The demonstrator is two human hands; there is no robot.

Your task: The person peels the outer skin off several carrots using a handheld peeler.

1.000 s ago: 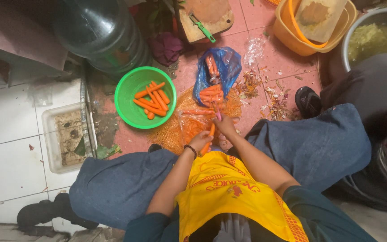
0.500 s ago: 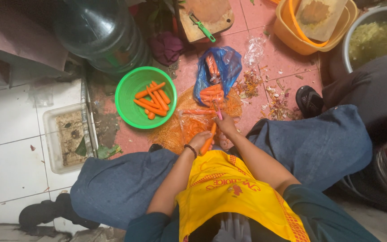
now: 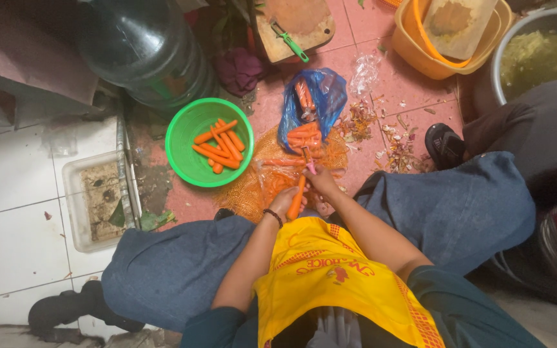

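My left hand [image 3: 283,203] grips an orange carrot [image 3: 296,198] held over a heap of orange peelings [image 3: 262,183] on the floor. My right hand [image 3: 322,180] holds a pink-handled peeler [image 3: 307,161] against the carrot's far end. A blue plastic bag [image 3: 320,96] with unpeeled carrots lies just beyond. To the left stands a green bowl [image 3: 185,138] with several peeled carrots [image 3: 220,147].
A large dark water bottle [image 3: 143,51] stands at the back left. A wooden cutting board [image 3: 298,22] with a green-handled knife lies behind the bag. Yellow buckets [image 3: 420,45] and a metal pot [image 3: 536,51] stand at the right. Another person's dark shoe [image 3: 443,145] rests nearby.
The carrot has shifted a little between my hands and the peeler has travelled slightly along it. Everything else stays put.
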